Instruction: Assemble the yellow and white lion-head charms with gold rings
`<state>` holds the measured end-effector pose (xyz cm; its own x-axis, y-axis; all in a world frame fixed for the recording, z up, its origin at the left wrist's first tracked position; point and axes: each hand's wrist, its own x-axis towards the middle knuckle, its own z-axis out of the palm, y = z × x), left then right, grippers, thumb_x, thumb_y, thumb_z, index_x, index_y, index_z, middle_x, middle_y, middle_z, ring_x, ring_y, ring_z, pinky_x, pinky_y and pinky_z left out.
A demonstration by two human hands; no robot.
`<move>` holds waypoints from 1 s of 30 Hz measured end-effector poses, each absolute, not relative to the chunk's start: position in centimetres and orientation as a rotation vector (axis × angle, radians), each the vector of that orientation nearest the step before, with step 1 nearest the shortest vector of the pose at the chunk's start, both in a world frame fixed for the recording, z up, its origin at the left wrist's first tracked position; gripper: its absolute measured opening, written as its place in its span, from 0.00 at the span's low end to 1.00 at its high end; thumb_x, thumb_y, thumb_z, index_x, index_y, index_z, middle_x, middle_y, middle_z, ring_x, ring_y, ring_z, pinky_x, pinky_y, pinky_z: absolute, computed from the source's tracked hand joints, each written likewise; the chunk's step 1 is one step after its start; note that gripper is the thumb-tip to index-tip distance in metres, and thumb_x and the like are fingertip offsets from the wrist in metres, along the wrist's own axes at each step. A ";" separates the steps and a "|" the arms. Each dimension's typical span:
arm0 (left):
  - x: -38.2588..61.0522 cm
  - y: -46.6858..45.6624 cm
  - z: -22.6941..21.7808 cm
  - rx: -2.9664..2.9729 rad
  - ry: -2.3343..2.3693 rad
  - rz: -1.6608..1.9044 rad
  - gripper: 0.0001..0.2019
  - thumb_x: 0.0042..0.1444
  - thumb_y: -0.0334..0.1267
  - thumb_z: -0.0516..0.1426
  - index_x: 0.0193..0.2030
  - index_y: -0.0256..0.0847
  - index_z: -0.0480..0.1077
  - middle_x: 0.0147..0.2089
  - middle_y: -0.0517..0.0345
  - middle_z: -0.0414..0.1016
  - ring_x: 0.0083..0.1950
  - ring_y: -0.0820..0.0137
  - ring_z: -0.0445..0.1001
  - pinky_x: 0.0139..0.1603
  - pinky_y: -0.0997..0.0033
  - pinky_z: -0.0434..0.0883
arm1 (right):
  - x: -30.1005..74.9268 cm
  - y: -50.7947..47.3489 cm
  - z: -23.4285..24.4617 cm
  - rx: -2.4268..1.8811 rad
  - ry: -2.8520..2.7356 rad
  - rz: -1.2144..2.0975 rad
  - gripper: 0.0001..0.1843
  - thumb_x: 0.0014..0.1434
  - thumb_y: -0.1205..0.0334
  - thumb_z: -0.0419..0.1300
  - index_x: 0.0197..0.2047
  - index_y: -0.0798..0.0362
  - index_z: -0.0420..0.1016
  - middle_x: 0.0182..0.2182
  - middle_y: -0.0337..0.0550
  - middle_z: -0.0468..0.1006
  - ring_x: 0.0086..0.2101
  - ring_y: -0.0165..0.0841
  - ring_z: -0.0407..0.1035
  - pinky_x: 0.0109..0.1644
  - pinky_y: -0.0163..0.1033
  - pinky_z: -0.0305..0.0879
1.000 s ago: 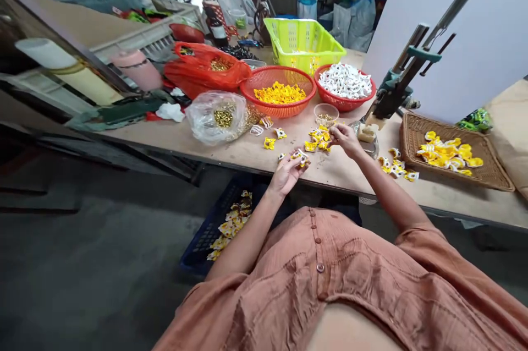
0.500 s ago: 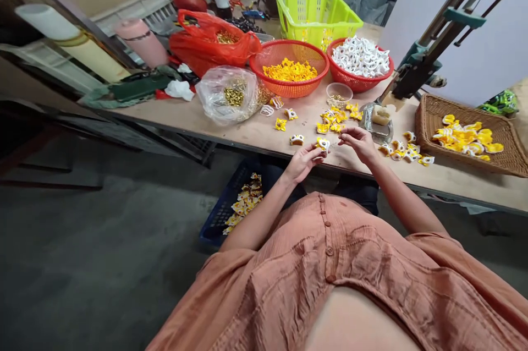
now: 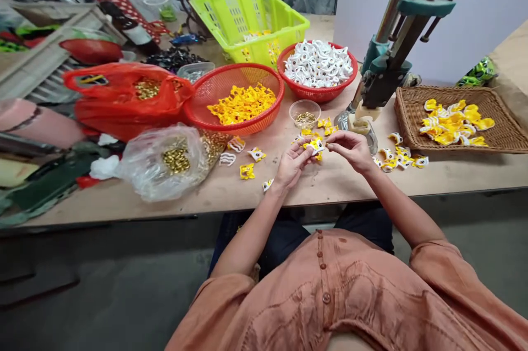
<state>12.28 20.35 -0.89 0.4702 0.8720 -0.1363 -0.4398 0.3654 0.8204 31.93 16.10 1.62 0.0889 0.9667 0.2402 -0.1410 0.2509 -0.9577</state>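
My left hand (image 3: 293, 163) pinches a small yellow-and-white plastic piece (image 3: 315, 146) with a dark eye-like spot. Close by on the right, my right hand (image 3: 350, 148) has thumb and forefinger pressed together beside that piece; what sits between them is too small to make out. Behind my hands lie several loose yellow parts (image 3: 328, 125) and a clear round tub (image 3: 304, 114) of gold-coloured bits. More yellow-and-white pieces (image 3: 398, 158) lie right of my right hand. Left of my left hand are a few others, among them a yellow one (image 3: 247, 171).
A hand press (image 3: 383, 59) stands behind my right hand, with a wicker basket (image 3: 501, 120) to its right. Red baskets (image 3: 198, 100) of yellow and white parts, a green crate (image 3: 289, 26), a red bag (image 3: 111, 103) and a clear bag (image 3: 144, 161) line the back and left.
The view has swung right and closer to the tabletop. My hands, still together over the table, now appear nearer the press and the loose yellow parts; the left keeps hold of its piece.
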 end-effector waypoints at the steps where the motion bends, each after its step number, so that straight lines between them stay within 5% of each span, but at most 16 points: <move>1: 12.6 21.1 -0.6 0.819 0.623 0.908 0.29 0.43 0.41 0.78 0.51 0.38 0.77 0.38 0.58 0.84 0.31 0.77 0.79 0.32 0.81 0.73 | 32.4 16.7 2.0 -0.947 -1.216 0.979 0.16 0.51 0.50 0.80 0.38 0.50 0.86 0.36 0.41 0.85 0.38 0.32 0.78 0.46 0.39 0.78; 7: 13.8 24.2 -0.1 0.842 0.582 0.844 0.24 0.46 0.37 0.77 0.51 0.41 0.80 0.44 0.57 0.85 0.37 0.77 0.80 0.37 0.81 0.75 | 34.2 19.6 2.4 -0.947 -1.518 0.702 0.09 0.62 0.53 0.72 0.41 0.49 0.86 0.37 0.43 0.85 0.39 0.34 0.78 0.48 0.43 0.75; 19: 14.2 23.2 -0.1 0.859 0.663 0.845 0.21 0.51 0.38 0.75 0.52 0.41 0.82 0.44 0.54 0.85 0.38 0.73 0.80 0.41 0.76 0.76 | 33.9 19.0 1.8 -0.903 -1.625 0.522 0.05 0.64 0.66 0.69 0.43 0.47 0.83 0.37 0.42 0.85 0.40 0.36 0.77 0.49 0.47 0.73; 30: 13.8 22.8 -0.5 0.940 0.668 0.843 0.19 0.52 0.39 0.75 0.50 0.43 0.81 0.46 0.55 0.83 0.40 0.72 0.81 0.37 0.77 0.78 | 33.5 19.2 0.9 -1.077 -1.625 0.533 0.04 0.66 0.58 0.69 0.43 0.42 0.87 0.35 0.41 0.81 0.39 0.36 0.74 0.46 0.47 0.73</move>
<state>13.80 22.85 -0.52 0.5135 0.8483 -0.1292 -0.3202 0.3291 0.8883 33.51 19.19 0.94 -0.0276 0.8524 0.5221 0.3779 0.4924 -0.7840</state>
